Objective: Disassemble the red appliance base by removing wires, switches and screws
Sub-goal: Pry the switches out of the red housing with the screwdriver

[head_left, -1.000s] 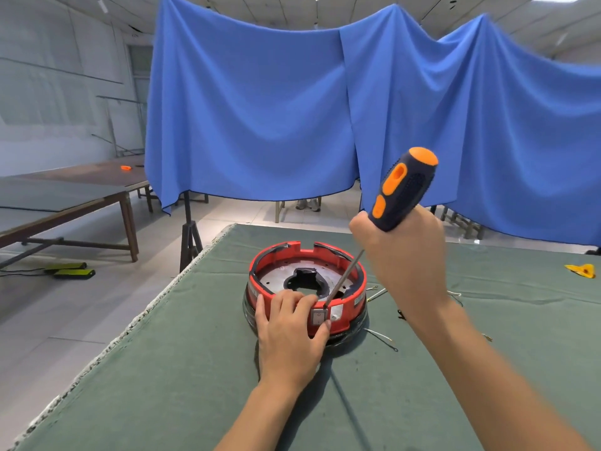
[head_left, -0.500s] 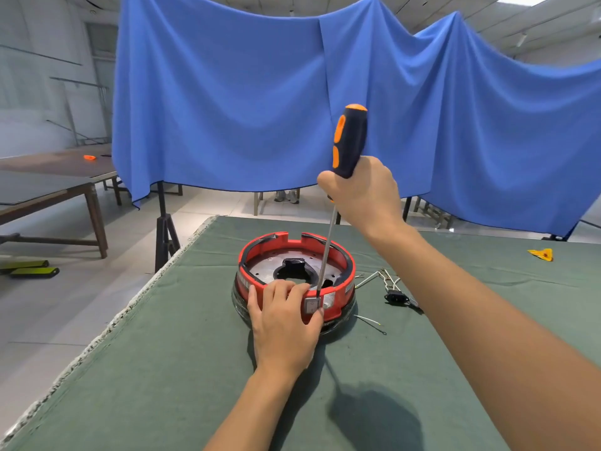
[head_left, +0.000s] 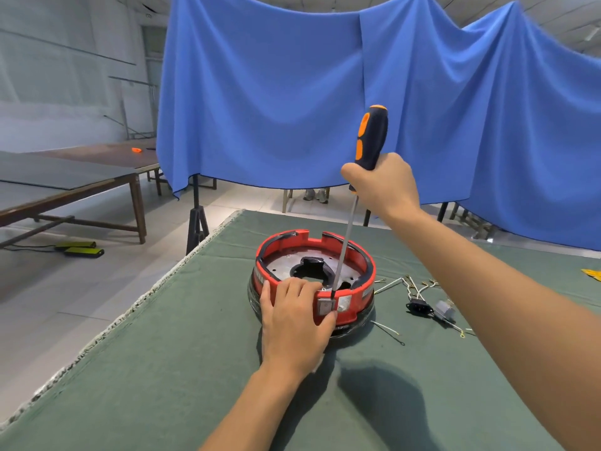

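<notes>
Red plastic forms the ring of the appliance base [head_left: 357,299], which sits on the green cloth of the tabletop [head_left: 162,369], a little right of its middle and toward the far edge. A grey switch [head_left: 325,306] is set in the near wall of the ring, with a pale plate just to its right. The tip of the screwdriver [head_left: 370,141] stands at the top edge of that switch, its shaft nearly upright and leaning slightly to the right.

The step in hand looks like prying the switch out of its slot. To do it well, the tip should seat in the seam between switch and red wall before any force goes on, and the lever should be short and slow, so the blade does not skid off toward the fingers close beside it. The steadying hand would be safer with its thumb kept below the line of the blade.

The right hand [head_left: 383,187] has its grip clamped round the lower part of the black and orange handle, fingers wrapped fully, no gap showing. The left hand [head_left: 294,327] lies over the near rim of the base, fingers curled down inside the ring and thumb pressed against the outer wall just under the switch, holding the base still.

To the right on the cloth lie loose wires [head_left: 406,284] and a black socket [head_left: 419,305], apart from the base.
</notes>
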{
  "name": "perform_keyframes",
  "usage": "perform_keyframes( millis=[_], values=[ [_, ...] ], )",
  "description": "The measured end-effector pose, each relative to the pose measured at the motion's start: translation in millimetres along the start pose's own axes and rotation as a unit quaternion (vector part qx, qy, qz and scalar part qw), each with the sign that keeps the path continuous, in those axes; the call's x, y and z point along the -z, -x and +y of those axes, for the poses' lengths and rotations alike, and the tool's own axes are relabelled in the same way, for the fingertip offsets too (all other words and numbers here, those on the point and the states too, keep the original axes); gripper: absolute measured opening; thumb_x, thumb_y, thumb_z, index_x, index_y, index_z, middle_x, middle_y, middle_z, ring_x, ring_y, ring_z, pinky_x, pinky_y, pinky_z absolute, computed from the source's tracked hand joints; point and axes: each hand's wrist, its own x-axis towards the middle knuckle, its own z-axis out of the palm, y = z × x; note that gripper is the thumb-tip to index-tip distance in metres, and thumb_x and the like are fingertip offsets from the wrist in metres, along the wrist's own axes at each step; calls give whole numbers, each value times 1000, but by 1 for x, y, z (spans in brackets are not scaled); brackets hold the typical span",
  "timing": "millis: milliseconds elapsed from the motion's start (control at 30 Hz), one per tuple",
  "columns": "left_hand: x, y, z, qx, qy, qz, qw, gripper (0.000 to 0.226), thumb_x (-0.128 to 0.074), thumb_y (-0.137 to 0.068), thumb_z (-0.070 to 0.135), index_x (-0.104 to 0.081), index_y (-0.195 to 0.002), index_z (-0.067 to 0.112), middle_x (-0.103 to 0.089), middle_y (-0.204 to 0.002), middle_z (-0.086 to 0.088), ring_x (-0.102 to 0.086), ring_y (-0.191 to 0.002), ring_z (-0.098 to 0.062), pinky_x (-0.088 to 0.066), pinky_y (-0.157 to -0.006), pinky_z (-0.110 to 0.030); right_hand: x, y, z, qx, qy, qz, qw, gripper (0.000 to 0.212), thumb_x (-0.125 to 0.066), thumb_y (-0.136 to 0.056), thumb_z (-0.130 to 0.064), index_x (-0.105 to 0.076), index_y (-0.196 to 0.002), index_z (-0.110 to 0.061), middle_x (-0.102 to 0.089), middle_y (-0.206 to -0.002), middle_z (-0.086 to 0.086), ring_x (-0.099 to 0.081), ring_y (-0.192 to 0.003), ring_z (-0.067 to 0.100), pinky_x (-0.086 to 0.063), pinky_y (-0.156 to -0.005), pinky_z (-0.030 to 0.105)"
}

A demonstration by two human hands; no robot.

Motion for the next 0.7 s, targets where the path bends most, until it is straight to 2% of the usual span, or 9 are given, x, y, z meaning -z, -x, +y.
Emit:
perform_keyframes(
  millis=[100, 167, 233, 300, 433, 533, 600, 700],
  values=[
    [2, 1, 2, 5, 1, -1, 1000, 38, -65, -80, 44, -58, -113, 27, -55, -115, 12, -43, -119, -10, -7, -117, -39, 17, 22, 3, 44, -17, 60, 997, 30, -53, -67, -30, -46, -55, -4, -63, -65, 20, -52, -58, 28, -44, -51, 32],
    [2, 1, 2, 5, 6, 4, 1000, 36, -66, -79, 44, -59, -110, 27, -56, -113, 12, -44, -118, -11, -6, -116, -37, 25, 39, 5, 79, -27, 93, 992, 33, -51, -64, -30, -44, -55, 0, -53, -50, 12, -40, -47, 16, -37, -46, 21],
    [2, 0, 2, 2, 11, 9, 1000, 35, -67, -78, 44, -60, -108, 28, -56, -111, 13, -45, -116, -11, -6, -115, -36, 31, 52, 7, 97, -50, 114, 987, 31, -52, -62, -28, -34, -49, -7, -36, -41, -3, -32, -43, 11, -28, -40, 16],
    [2, -2, 2, 2, 15, 14, 1000, 36, -67, -77, 45, -61, -108, 27, -56, -110, 12, -45, -116, -11, -6, -115, -36, 35, 59, 5, 113, -71, 124, 983, 33, -53, -63, -26, -26, -48, -17, -31, -39, -7, -29, -42, 10, -26, -39, 15],
    [1, -1, -1, 0, 6, 9, 1000, 37, -68, -77, 45, -61, -108, 27, -56, -112, 11, -44, -116, -12, -7, -115, -37, 35, 66, 2, 152, -79, 123, 978, 34, -54, -65, -21, -24, -50, -20, -30, -41, -5, -29, -42, 10, -25, -41, 13],
    [1, -2, 1, 1, 6, 19, 1000, 35, -71, -74, 44, -65, -103, 26, -57, -110, 8, -45, -118, -17, -15, -114, -44, 30, 68, 4, 163, -86, 115, 976, 32, -55, -65, -19, -28, -49, -19, -29, -41, -5, -31, -44, 9, -27, -42, 13],
    [0, -1, 2, 30, 14, 22, 999, 36, -73, -72, 44, -68, -103, 27, -56, -116, 5, -39, -125, -21, -19, -111, -49, 28, 69, 6, 150, -91, 112, 978, 31, -55, -65, -22, -30, -48, -18, -31, -42, -5, -32, -45, 10, -28, -42, 13],
    [0, -1, 0, 47, 28, 16, 998, 38, -72, -72, 48, -67, -106, 31, -51, -123, 5, -29, -133, -18, -16, -112, -47, 28, 68, 10, 149, -106, 114, 976, 34, -56, -66, -20, -29, -47, -21, -34, -40, -8, -32, -42, 8, -27, -41, 11]
  ],
)
